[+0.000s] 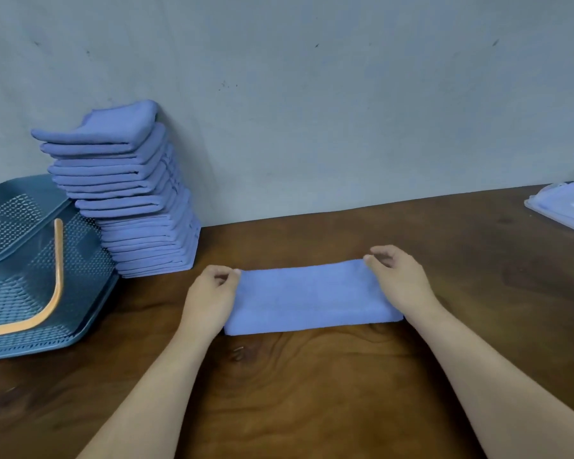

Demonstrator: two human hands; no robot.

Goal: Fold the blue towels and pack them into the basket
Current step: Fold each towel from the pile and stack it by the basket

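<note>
Blue towel flat on table, folded to a long strip running left-right, sitting between both grips. Left grip is at the strip's left short end, thumb and fingers pinched on the far-left corner, palm side over the left edge. Right grip mirrors it on the right end, pinching the far-right corner. Both closed on cloth only. Far corners possibly lifted a touch off the table, hard to tell at this angle. Stack of folded towels sits well left of the left grip, leaning on the wall. Teal mesh basket just beside the stack at frame left, orange handle across it. Clear-wrapped blue pack at far right edge, well apart.
</note>
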